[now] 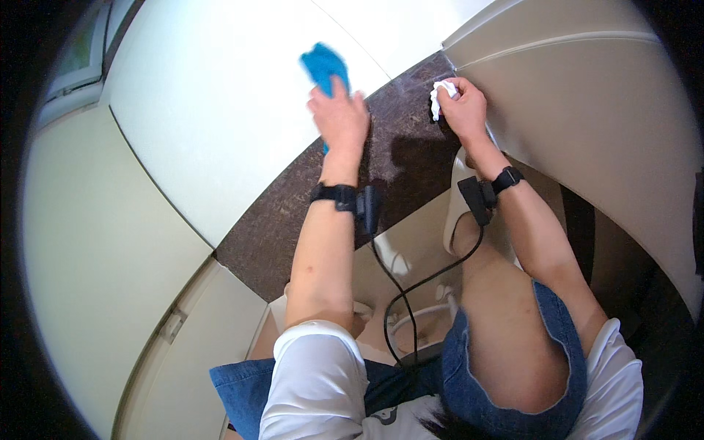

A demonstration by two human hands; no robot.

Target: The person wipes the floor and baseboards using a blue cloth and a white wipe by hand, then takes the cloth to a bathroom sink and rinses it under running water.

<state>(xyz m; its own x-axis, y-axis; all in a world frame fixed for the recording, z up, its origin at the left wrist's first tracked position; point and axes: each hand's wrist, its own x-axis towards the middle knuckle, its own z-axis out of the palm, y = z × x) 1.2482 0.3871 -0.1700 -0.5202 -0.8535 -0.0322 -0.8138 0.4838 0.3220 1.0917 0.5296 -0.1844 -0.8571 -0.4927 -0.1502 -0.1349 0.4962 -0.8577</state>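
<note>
My left hand (341, 118) grips a blue cloth (324, 63), slightly blurred, in front of the white wall panel and the edge of a dark brown mottled ledge (264, 220). Part of the cloth sticks out past the fingers at the top, and a bit shows below the hand. At the right end of the ledge, beside the beige panel, my right hand (465, 107) pinches a crumpled white cloth or tissue (437, 99). A black wristband with a small device and a cable is on each wrist.
A beige curved panel (577, 104) rises at the right. White panels (192, 110) stand behind the ledge, and a cream door (99, 247) is at the left. My foot in a light slipper (455, 192) is beside the ledge. Black cables (404, 291) cross between my arms.
</note>
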